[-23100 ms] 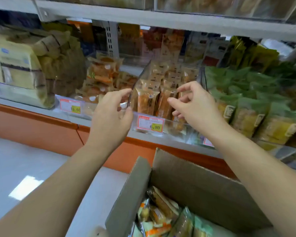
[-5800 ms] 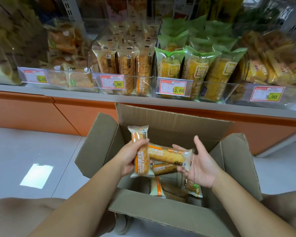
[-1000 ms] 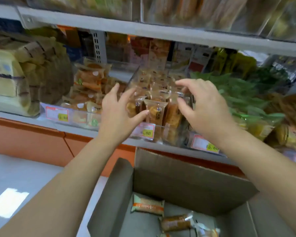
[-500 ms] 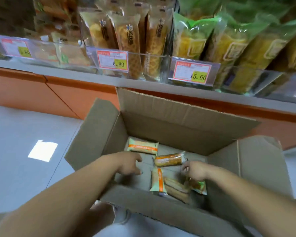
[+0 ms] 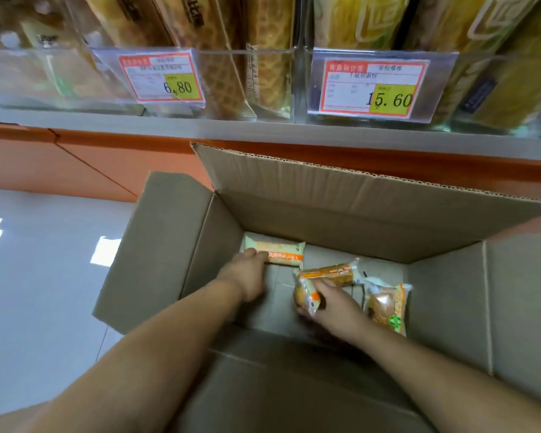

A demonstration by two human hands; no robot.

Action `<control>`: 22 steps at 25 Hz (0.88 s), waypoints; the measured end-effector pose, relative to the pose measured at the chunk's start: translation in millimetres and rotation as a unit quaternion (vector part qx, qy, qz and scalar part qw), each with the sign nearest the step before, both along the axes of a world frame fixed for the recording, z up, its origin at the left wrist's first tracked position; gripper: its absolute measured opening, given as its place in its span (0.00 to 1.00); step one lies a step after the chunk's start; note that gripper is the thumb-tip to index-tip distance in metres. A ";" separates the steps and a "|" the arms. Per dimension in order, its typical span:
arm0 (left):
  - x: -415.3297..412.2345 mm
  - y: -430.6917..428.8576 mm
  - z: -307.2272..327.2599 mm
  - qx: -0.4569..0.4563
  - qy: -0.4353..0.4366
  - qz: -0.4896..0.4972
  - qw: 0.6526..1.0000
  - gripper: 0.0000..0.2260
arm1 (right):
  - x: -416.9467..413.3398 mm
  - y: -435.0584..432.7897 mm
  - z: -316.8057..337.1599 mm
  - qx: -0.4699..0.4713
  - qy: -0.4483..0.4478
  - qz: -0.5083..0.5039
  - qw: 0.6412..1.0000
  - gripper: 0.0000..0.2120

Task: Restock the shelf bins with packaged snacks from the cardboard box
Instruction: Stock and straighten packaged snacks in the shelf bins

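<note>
Both hands in the cardboard box (image 5: 325, 207).
Our left hand (image 5: 249, 275) pinches the pale packet (image 5: 281, 250), far left; our right hand (image 5: 331, 304) curls round an orange packet (image 5: 307, 295).

Reaching in from above, I find the cardboard box (image 5: 341, 220) open-topped; its far flap (image 5: 356, 179) stands upright across the shelf ledge (image 5: 263, 130). Inside, my left hand (image 5: 247, 276) grips a pale packet (image 5: 283, 249) by the far wall and my right hand (image 5: 333, 306) an orange packet (image 5: 308, 295), bare floor between them; a third packet (image 5: 386, 304) crowds the right side
</note>
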State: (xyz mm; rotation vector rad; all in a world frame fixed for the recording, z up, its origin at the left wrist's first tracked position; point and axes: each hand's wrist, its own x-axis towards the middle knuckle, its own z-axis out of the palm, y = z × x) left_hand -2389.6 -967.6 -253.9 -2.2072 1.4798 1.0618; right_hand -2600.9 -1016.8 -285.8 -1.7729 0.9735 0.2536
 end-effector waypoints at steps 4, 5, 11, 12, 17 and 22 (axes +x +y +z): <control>4.5 -30.2 -44.6 -0.092 -0.044 -0.032 0.994 0.26 | -21.0 -37.2 -0.2 0.247 -0.053 -0.332 0.909 0.14; 3.0 -35.0 -55.8 -0.086 -0.059 -0.050 0.993 0.26 | -29.4 -41.7 -0.2 0.296 -0.075 -0.377 0.875 0.14; -4.5 -24.5 -85.6 -0.013 -0.064 -0.059 0.996 0.19 | -42.0 -39.8 11.9 0.423 -0.110 -0.455 0.776 0.15; -3.9 -20.9 -81.6 -0.001 -0.015 -0.012 1.000 0.20 | -39.6 -38.9 14.8 0.428 -0.116 -0.454 0.773 0.16; -13.3 -9.6 -10.7 0.038 0.383 0.439 0.812 0.10 | -33.9 -32.8 31.4 0.433 -0.137 -0.443 0.773 0.21; -29.9 4.9 60.5 0.023 0.561 0.484 0.671 0.16 | -16.4 -19.0 63.9 0.426 -0.192 -0.405 0.786 0.24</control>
